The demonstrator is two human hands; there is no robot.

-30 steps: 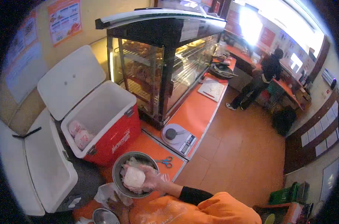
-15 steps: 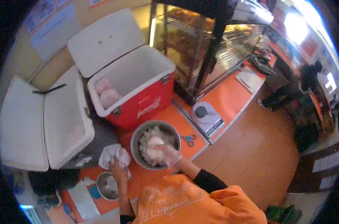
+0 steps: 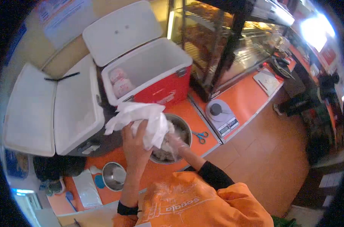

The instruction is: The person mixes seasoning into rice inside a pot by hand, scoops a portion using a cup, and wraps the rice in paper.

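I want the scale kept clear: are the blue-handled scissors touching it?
Apart. The head view shows a strip of orange counter between the scissors and the scale.

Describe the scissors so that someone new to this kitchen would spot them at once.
Start at the red cooler with its white lid up, then find the large metal bowl in front of it. The scissors lie between that bowl and the scale. Their blue looped handles set them apart from both.

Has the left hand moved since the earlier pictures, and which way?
Yes: the left hand moved rightwards, bringing the white bag from beside the large metal bowl to over its left rim.
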